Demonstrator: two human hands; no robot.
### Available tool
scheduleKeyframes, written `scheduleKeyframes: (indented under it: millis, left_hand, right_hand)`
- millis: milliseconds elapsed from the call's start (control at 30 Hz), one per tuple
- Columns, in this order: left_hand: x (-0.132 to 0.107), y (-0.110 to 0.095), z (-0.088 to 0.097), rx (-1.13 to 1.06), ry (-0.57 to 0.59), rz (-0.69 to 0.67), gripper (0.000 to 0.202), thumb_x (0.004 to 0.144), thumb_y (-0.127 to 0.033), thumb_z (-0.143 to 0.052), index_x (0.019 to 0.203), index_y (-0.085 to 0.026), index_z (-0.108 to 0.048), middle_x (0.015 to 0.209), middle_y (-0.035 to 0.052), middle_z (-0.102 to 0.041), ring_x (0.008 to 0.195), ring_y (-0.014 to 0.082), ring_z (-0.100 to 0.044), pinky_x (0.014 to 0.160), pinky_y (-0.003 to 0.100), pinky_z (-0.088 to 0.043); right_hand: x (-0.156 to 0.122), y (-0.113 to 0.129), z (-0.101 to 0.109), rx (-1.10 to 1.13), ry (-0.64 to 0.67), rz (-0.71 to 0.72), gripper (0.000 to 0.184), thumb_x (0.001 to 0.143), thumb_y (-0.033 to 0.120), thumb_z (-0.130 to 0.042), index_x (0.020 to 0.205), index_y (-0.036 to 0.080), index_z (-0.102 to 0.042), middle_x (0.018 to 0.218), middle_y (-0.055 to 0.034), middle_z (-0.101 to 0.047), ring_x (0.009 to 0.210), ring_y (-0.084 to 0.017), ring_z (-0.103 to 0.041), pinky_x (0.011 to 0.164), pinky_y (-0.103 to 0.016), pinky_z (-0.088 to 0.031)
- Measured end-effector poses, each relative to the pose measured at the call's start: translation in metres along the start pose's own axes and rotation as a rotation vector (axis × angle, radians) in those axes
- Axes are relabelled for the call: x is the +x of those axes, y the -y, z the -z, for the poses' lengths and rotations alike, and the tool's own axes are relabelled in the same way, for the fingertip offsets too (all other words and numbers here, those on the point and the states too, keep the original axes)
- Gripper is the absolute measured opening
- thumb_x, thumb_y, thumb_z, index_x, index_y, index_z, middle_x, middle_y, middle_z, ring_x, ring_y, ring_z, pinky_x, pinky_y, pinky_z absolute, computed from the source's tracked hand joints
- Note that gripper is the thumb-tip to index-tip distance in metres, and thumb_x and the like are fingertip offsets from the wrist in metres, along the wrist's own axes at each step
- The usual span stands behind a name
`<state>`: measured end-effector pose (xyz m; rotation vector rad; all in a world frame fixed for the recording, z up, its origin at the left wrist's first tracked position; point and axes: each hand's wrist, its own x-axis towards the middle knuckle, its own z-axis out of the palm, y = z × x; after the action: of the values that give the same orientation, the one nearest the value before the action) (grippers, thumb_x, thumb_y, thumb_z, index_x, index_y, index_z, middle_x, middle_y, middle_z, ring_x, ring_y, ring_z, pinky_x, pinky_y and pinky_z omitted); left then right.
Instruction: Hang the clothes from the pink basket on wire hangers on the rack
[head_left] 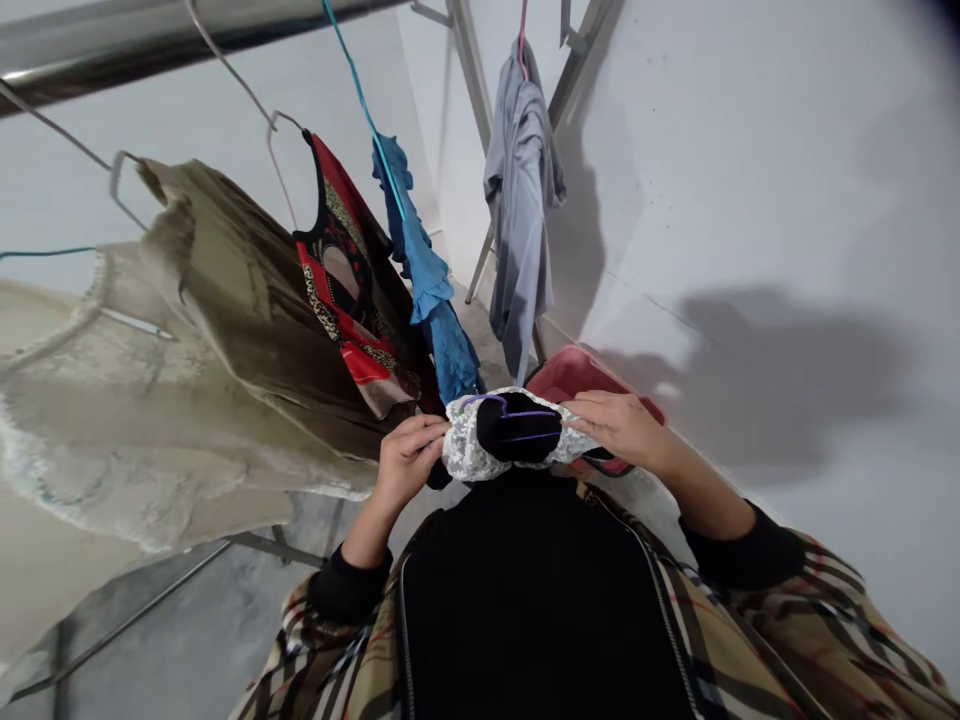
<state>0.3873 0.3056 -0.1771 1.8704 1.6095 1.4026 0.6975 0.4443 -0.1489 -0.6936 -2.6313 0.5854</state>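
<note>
**Grip.** My left hand (409, 460) holds the left end of a black garment with white sequinned lace (466, 450). Its fingers (427, 435) curl over the lace and pinch the bunched fabric. My right hand (619, 425) holds the right end, with its fingers (592, 410) laid flat and pressed onto the lace. I cannot tell where the right thumb sits.

**Item position.** The garment is stretched between my hands, in front of my chest. A purple hanger (525, 412) lies across its black part, with the wire-thin hook and arm lines partly visible against the cloth. A red plastic tub (577, 375) sits on the floor just beyond my right hand, tilted in view and partly hidden by the garment.

**Surroundings.** A steel rail (150, 35) runs across the top left corner. From it hang an olive-beige garment (210, 340), a red-and-black printed garment (349, 300), and a blue garment (427, 290). A grey shirt (521, 200) hangs further back, beside a white wall (750, 150). My plaid sleeves (825, 630) end in black cuffs (742, 550).
</note>
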Motion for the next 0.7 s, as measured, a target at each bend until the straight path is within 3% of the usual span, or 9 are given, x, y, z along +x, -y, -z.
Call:
scheduleKeyframes:
  millis: [167, 267, 367, 433, 500, 633, 700]
  left_hand:
    - [-0.007, 0.012, 0.017, 0.307, -0.337, 0.138, 0.016, 0.087, -0.029, -0.062, 0.091, -0.023, -0.076, 0.087, 0.0041, -0.070, 0.085, 0.0163, -0.063, 0.078, 0.029, -0.051]
    - [-0.012, 0.013, 0.009, 0.391, -0.415, 0.151, 0.016, 0.088, -0.029, -0.061, 0.096, -0.022, -0.074, 0.089, 0.0045, -0.067, 0.089, 0.0171, -0.061, 0.084, 0.033, -0.049]
    - [-0.013, 0.006, -0.008, 0.313, -0.471, 0.101, 0.020, 0.088, -0.027, -0.060, 0.106, -0.021, -0.068, 0.096, 0.0053, -0.063, 0.095, 0.0171, -0.059, 0.084, 0.032, -0.048]
    - [-0.012, -0.001, -0.021, 0.226, -0.463, 0.099, 0.022, 0.087, -0.028, -0.062, 0.108, -0.020, -0.064, 0.094, 0.0041, -0.061, 0.087, 0.0151, -0.058, 0.077, 0.029, -0.048]
    - [-0.010, -0.007, -0.031, 0.185, -0.378, 0.122, 0.024, 0.086, -0.031, -0.064, 0.107, -0.019, -0.061, 0.090, 0.0028, -0.060, 0.079, 0.0140, -0.057, 0.073, 0.027, -0.047]
    - [-0.004, -0.009, -0.044, 0.455, -0.281, 0.095, 0.039, 0.079, -0.040, -0.072, 0.109, -0.018, -0.062, 0.104, 0.0108, -0.062, 0.101, 0.0252, -0.057, 0.087, 0.039, -0.044]
    - [-0.002, -0.005, -0.045, 0.551, -0.218, 0.033, 0.031, 0.083, -0.039, -0.068, 0.108, -0.020, -0.065, 0.102, 0.0106, -0.064, 0.100, 0.0260, -0.057, 0.088, 0.040, -0.041]
  right_hand:
    - [-0.015, -0.010, 0.015, -0.039, -0.108, -0.065, 0.029, 0.098, 0.034, -0.046, 0.109, 0.022, -0.070, 0.099, -0.0048, -0.074, 0.092, -0.020, -0.069, 0.082, -0.032, -0.052]
    - [-0.023, -0.010, 0.016, -0.077, -0.188, -0.057, 0.027, 0.096, 0.032, -0.049, 0.108, 0.021, -0.071, 0.098, -0.0056, -0.075, 0.091, -0.021, -0.070, 0.082, -0.033, -0.054]
    - [-0.025, -0.005, 0.013, -0.131, -0.259, -0.046, 0.026, 0.095, 0.030, -0.052, 0.109, 0.020, -0.071, 0.096, -0.0064, -0.075, 0.089, -0.022, -0.071, 0.080, -0.033, -0.056]
    - [-0.025, -0.002, 0.010, -0.127, -0.272, -0.038, 0.025, 0.094, 0.029, -0.053, 0.108, 0.020, -0.072, 0.095, -0.0066, -0.076, 0.088, -0.022, -0.071, 0.080, -0.033, -0.056]
    - [-0.024, 0.001, 0.008, -0.103, -0.274, -0.038, 0.025, 0.094, 0.028, -0.053, 0.108, 0.020, -0.072, 0.096, -0.0064, -0.076, 0.088, -0.022, -0.071, 0.081, -0.033, -0.056]
    - [-0.027, 0.009, 0.006, -0.090, -0.235, -0.047, 0.026, 0.094, 0.028, -0.051, 0.107, 0.020, -0.072, 0.095, -0.0063, -0.076, 0.086, -0.021, -0.071, 0.078, -0.032, -0.056]
    - [-0.030, 0.012, 0.010, -0.071, -0.206, -0.062, 0.026, 0.094, 0.030, -0.051, 0.105, 0.020, -0.073, 0.093, -0.0064, -0.076, 0.084, -0.021, -0.071, 0.076, -0.031, -0.055]
